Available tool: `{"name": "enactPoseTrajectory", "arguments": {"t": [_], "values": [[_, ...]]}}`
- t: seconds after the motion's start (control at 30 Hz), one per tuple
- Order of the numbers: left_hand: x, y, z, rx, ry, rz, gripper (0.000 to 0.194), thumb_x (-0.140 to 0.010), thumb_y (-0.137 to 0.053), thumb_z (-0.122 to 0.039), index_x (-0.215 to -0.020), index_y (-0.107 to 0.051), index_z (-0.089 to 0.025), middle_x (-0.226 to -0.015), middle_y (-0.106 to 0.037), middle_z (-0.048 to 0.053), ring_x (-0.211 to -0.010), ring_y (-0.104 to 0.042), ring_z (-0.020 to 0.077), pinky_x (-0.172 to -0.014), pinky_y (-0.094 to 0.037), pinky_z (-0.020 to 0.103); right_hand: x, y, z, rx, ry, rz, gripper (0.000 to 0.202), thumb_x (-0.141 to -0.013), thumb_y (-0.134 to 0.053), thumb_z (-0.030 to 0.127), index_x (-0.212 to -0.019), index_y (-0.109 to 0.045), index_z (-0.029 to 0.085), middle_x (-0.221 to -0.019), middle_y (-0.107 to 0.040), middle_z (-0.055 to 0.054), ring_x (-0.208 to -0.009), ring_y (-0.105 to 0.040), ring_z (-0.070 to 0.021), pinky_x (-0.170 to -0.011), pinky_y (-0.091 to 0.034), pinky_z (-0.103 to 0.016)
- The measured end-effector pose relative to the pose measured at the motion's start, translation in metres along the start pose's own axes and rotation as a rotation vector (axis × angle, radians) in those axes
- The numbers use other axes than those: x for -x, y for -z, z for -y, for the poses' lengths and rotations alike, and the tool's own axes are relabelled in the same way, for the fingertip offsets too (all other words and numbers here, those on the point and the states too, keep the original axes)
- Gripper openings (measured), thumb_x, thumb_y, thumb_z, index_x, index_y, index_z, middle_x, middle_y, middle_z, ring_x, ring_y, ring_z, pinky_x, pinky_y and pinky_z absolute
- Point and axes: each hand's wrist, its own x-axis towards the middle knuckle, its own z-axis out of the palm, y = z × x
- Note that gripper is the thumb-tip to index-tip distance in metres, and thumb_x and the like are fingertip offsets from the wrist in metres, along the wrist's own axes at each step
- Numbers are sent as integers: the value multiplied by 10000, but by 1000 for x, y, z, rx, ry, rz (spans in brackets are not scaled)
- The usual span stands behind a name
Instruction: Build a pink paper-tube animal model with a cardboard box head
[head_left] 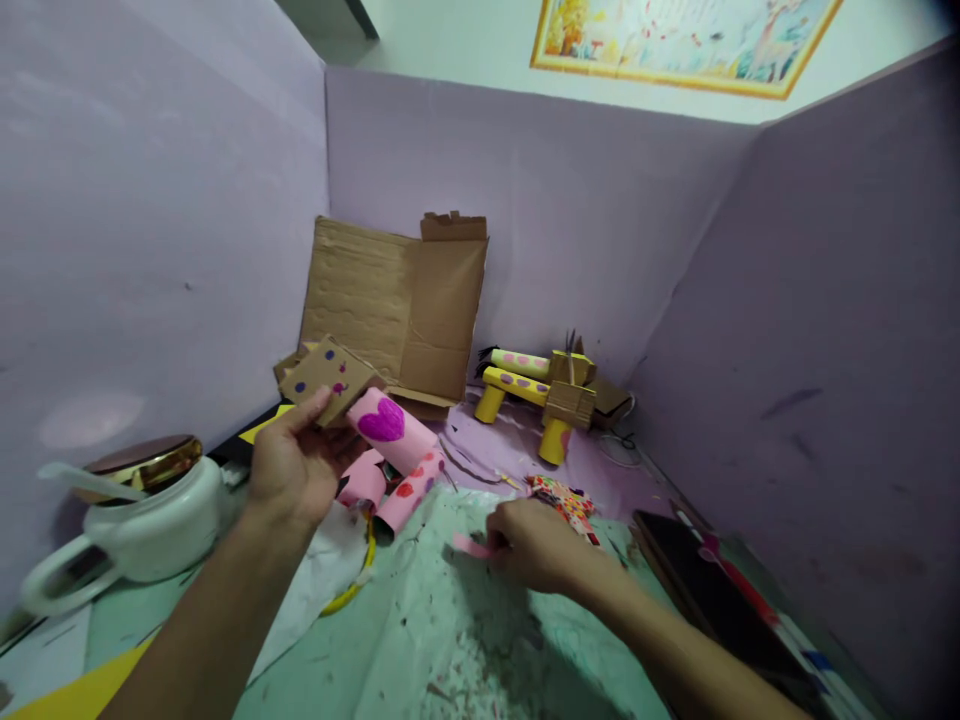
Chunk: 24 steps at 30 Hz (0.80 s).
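My left hand (pixel 300 460) grips a small cardboard box (pixel 330 380) with blue and magenta marks, thumb on its front face. Just right of that hand, a pink paper roll with a purple heart (pixel 394 430) slants down toward a thinner pink roll with red spots (pixel 409 495). My right hand (pixel 525 540) is closed near the green table surface, pinching a small pink paper strip (pixel 471 546). Behind the right hand lies a colourful patterned piece (pixel 566 505).
An open cardboard sheet (pixel 397 310) leans on the purple back wall. Yellow tube figures (pixel 555 400) stand at the back. A white cup (pixel 157 530) is at left, a dark flat case (pixel 712 590) at right.
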Motion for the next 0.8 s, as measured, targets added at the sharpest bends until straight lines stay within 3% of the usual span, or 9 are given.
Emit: {"name": "enactPoseTrajectory", "arguments": {"t": [0.1,0.17,0.27,0.4,0.5,0.57,0.6,0.7,0.8], "values": [[-3,-6,-15,-6,-132,1,97,-706,-584,-234,-766,-654,-205,-880,-699,44,-787,-618,217,-631,-512,332,29,17,5,82,-64,55,129,-614,-603,82,-663,-718,113,-710,-704,-170,-685,-649,-287,-554,-374,-307],[-4,-16,-20,-20,-159,-7,101,-697,-592,-233,-771,-656,-209,-855,-699,32,-765,-615,202,-618,-505,315,45,12,23,89,-78,66,139,-656,-593,81,-713,-719,99,-772,-703,-190,-710,-650,-274,-571,-405,-304],[-2,-36,-17,-45,-88,18,136,-688,-597,-225,-805,-658,-194,-768,-689,23,-670,-606,180,-577,-486,301,62,-13,58,-363,417,8,175,-717,-588,121,-824,-714,177,-809,-702,-74,-699,-638,-173,-564,-423,-236],[7,-48,3,-112,101,83,185,-687,-604,-200,-857,-657,-151,-691,-670,35,-577,-596,165,-542,-471,293,71,-24,59,-494,500,-67,170,-782,-559,246,-866,-702,283,-829,-680,11,-738,-626,-144,-590,-425,-224],[14,-42,24,-118,222,110,192,-723,-575,-203,-891,-653,-154,-710,-677,43,-576,-603,161,-545,-481,288,65,-5,6,-480,303,-191,142,-772,-571,227,-834,-699,220,-812,-684,-49,-727,-605,-186,-603,-389,-263],[18,-36,41,-92,268,114,192,-753,-545,-210,-904,-654,-164,-747,-687,51,-601,-616,170,-560,-499,302,58,8,-40,-325,-220,-344,175,-789,-540,225,-682,-675,193,-676,-663,-58,-629,-568,-176,-559,-331,-267],[19,-33,51,-74,295,119,191,-767,-532,-206,-906,-656,-163,-770,-692,58,-621,-624,175,-574,-509,310,54,12,-60,-289,-339,-372,222,-810,-506,230,-663,-661,170,-662,-655,-85,-615,-554,-185,-543,-301,-278],[25,-26,78,-17,371,135,185,-792,-510,-181,-900,-657,-152,-855,-701,82,-692,-644,189,-617,-529,328,41,9,-99,-277,-499,-377,352,-828,-480,350,-566,-612,156,-601,-623,-102,-579,-530,-187,-509,-250,-285],[30,-20,97,-8,413,120,170,-795,-519,-164,-896,-655,-160,-886,-703,83,-728,-652,196,-620,-537,327,29,-7,-105,-351,-561,-327,404,-684,-600,520,-474,-547,179,-485,-549,-45,-513,-499,-170,-472,-222,-273]]}}
